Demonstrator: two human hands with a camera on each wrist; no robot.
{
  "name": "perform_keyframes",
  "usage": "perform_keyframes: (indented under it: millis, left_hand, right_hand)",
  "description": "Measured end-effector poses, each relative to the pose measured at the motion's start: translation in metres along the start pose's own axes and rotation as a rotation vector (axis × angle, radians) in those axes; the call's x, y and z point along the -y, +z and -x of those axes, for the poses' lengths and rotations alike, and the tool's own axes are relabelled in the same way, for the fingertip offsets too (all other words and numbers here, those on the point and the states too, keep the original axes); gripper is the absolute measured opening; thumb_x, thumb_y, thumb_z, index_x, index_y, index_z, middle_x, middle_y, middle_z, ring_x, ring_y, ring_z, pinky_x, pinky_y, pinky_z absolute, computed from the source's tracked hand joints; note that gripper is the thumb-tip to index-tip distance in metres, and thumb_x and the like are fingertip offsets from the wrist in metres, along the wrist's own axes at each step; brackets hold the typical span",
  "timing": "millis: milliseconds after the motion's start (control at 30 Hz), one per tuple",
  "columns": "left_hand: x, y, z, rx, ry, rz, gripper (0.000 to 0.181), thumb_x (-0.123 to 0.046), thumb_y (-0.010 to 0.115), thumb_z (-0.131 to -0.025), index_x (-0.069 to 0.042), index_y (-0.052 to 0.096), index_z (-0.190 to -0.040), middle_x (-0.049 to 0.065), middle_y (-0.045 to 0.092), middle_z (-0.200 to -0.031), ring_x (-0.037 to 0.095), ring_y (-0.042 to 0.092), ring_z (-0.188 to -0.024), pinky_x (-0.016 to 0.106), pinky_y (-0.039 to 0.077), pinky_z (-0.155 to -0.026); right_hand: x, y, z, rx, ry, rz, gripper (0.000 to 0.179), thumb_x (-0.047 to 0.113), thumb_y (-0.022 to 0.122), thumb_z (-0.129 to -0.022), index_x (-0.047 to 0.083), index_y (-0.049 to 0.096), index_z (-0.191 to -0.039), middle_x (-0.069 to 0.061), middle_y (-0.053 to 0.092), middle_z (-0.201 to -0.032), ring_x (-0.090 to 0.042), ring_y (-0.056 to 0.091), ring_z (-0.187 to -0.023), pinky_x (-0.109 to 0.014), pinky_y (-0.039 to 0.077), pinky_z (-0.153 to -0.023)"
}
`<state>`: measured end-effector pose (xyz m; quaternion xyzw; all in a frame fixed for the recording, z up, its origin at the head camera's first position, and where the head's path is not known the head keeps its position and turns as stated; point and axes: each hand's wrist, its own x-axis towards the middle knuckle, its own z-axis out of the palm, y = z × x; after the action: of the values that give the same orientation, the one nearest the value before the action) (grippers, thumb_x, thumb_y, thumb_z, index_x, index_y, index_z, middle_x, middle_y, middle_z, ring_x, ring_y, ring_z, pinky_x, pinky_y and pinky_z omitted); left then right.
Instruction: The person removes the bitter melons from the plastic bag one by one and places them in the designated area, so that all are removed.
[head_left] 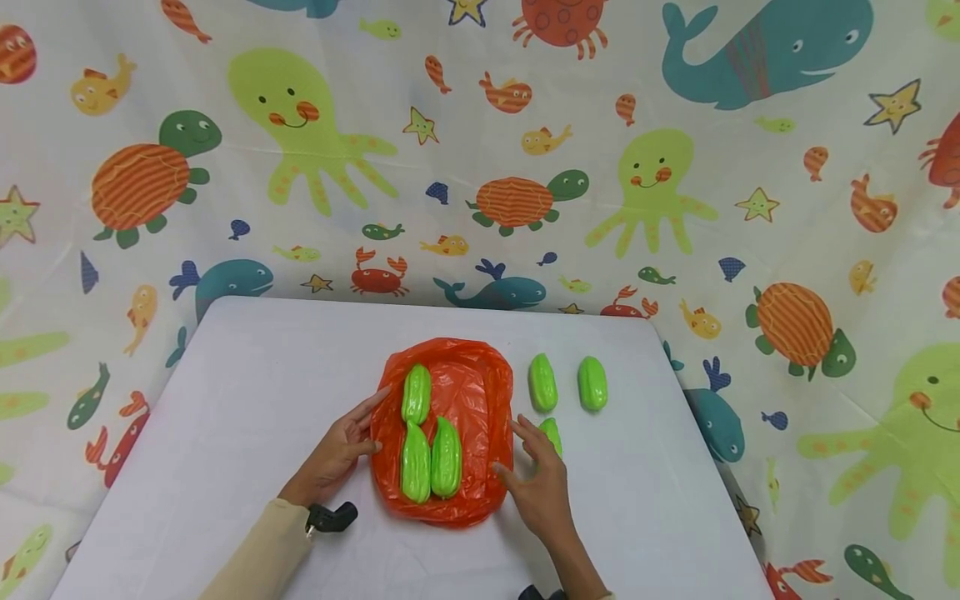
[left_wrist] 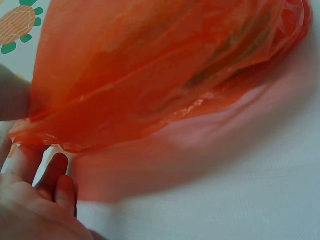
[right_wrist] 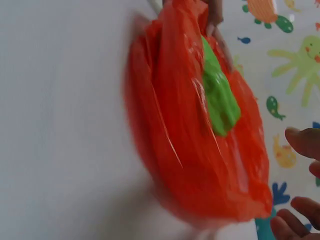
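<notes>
A red plastic bag (head_left: 480, 400) lies spread on the table with its mouth open upward. Inside it, along the left side, rest three glossy green ridged gourds (head_left: 416, 393). My left hand (head_left: 339, 450) is at the bag's left rim; in the left wrist view its thumb and fingers pinch the edge of the plastic. Beside the right rim is my right hand (head_left: 543, 483), its fingers spread and slightly bent. The right wrist view shows its fingertips (right_wrist: 302, 142) apart from the bag. Past that hand lies another green gourd (head_left: 551, 435), partly covered by the fingers.
Two more green gourds, one nearer the bag (head_left: 543, 383) and one farther right (head_left: 592, 384), lie on the white table (head_left: 300, 358). Behind the table's far edge hangs a curtain (head_left: 450, 167) printed with sea animals. Each wrist wears a black strap device (head_left: 332, 517).
</notes>
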<state>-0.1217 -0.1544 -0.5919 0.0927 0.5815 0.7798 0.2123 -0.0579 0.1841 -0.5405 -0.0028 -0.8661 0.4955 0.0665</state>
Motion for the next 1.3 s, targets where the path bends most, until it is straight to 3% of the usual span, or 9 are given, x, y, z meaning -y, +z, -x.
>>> perform_keyframes:
  millis: [167, 467, 733, 967, 1300]
  left_hand:
    - [0.0, 0.0, -0.001, 0.001, -0.002, -0.003, 0.089, 0.01, 0.062, -0.096, -0.016, 0.021, -0.171, 0.019, 0.02, -0.178, -0.004, 0.052, -0.142, 0.022, 0.051, -0.112]
    - [0.0, -0.001, 0.0, 0.011, 0.005, 0.009, 0.089, 0.01, 0.061, -0.097, -0.016, 0.019, -0.172, 0.019, 0.018, -0.178, -0.005, 0.052, -0.142, 0.022, 0.051, -0.111]
    - [0.0, -0.001, 0.0, 0.011, -0.002, 0.017, 0.089, 0.01, 0.061, -0.097, -0.017, 0.02, -0.172, 0.019, 0.018, -0.178, -0.004, 0.052, -0.142, 0.022, 0.051, -0.111]
    - [0.001, -0.002, 0.0, 0.009, 0.0, 0.023, 0.09, 0.01, 0.062, -0.096, -0.017, 0.02, -0.172, 0.019, 0.019, -0.178, -0.004, 0.052, -0.142, 0.023, 0.051, -0.111]
    - [0.001, -0.002, 0.0, 0.004, -0.005, 0.016, 0.089, 0.01, 0.061, -0.097, -0.017, 0.021, -0.171, 0.019, 0.019, -0.177, -0.004, 0.053, -0.142, 0.024, 0.052, -0.11]
  right_hand:
    - [0.004, 0.02, 0.003, 0.067, -0.017, -0.027, 0.075, 0.009, 0.088, -0.085, 0.031, 0.06, -0.151, -0.011, 0.052, -0.162, -0.032, 0.05, -0.151, -0.052, 0.054, -0.114]
    - [0.008, 0.048, 0.007, 0.156, -0.021, -0.095, 0.072, 0.014, 0.088, -0.086, 0.019, 0.059, -0.152, -0.01, 0.054, -0.16, -0.03, 0.05, -0.15, -0.049, 0.053, -0.116]
    - [0.009, 0.067, 0.007, 0.191, -0.019, -0.074, 0.07, 0.014, 0.087, -0.088, 0.021, 0.059, -0.152, -0.015, 0.052, -0.161, -0.035, 0.051, -0.149, -0.049, 0.055, -0.113]
    - [0.01, 0.074, 0.007, 0.231, -0.001, -0.094, 0.069, 0.013, 0.087, -0.087, 0.021, 0.061, -0.15, -0.011, 0.053, -0.159, -0.035, 0.051, -0.148, -0.046, 0.054, -0.114]
    - [0.019, 0.074, 0.009, 0.263, 0.042, -0.017, 0.068, 0.017, 0.087, -0.088, 0.025, 0.061, -0.151, -0.005, 0.053, -0.161, -0.033, 0.05, -0.15, -0.051, 0.05, -0.119]
